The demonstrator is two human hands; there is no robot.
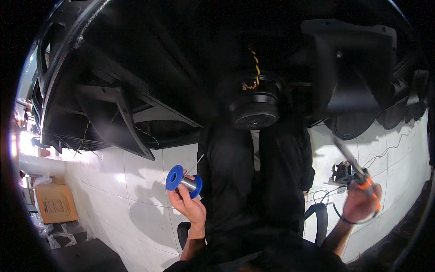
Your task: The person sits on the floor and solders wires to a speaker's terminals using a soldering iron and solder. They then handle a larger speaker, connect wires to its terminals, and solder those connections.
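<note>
My left hand [188,204] is closed round a spool of solder wire [189,183] with blue flanges. A short end of wire sticks up from the spool toward my knee. On the right, my right hand [360,201] grips a soldering iron [365,183] by its orange handle, its metal shaft slanting up and left, blurred toward the tip. Ahead, between my knees, a round black speaker driver [256,109] is set in a dark cabinet. A twisted yellow and black wire [257,63] runs down to the terminal on its side.
Dark cabinet panels and a black horn-shaped part [351,68] hang overhead. A small black stand [342,172] sits on the white tiled floor [149,217] at right, with loose cables around it. To the left are a cardboard box [56,201] and plastic bags [63,238].
</note>
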